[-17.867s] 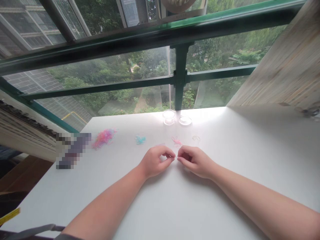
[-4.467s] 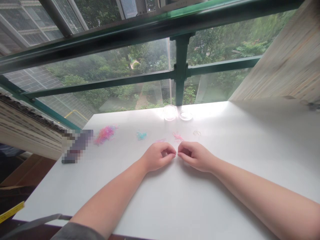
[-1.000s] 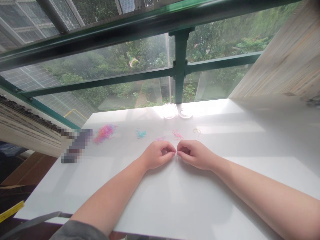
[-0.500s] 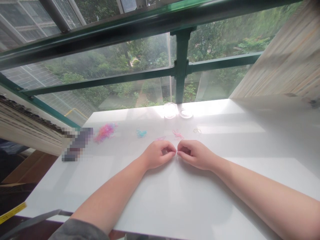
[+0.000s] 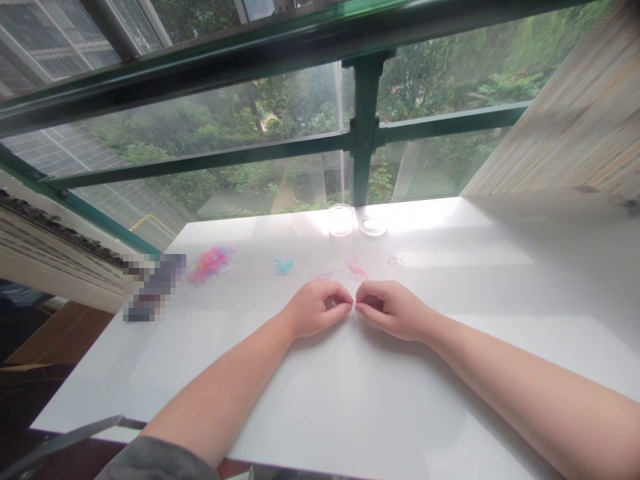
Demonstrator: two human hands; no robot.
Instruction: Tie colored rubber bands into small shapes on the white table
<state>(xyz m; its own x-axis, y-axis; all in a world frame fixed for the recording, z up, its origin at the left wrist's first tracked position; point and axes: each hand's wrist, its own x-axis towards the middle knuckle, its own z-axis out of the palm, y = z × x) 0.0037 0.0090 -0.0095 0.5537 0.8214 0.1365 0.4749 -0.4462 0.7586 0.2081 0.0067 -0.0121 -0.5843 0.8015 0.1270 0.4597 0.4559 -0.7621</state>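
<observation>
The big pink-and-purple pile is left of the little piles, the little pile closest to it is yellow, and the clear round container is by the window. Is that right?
Not quite: the little pile closest to the big pink-and-purple pile is turquoise, not yellow, as the head view shows. The rest is right, with the clear round container by the window.

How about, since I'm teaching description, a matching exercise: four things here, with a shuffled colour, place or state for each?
Things:
1. left hand
2. large pile
3. two round items
4. window frame

Descriptions:
A. mixed colours, mostly pink
B. green
C. thumb and finger closed together
D. see-through, at the table's window edge

Pairs: 1-C, 2-A, 3-D, 4-B
</observation>
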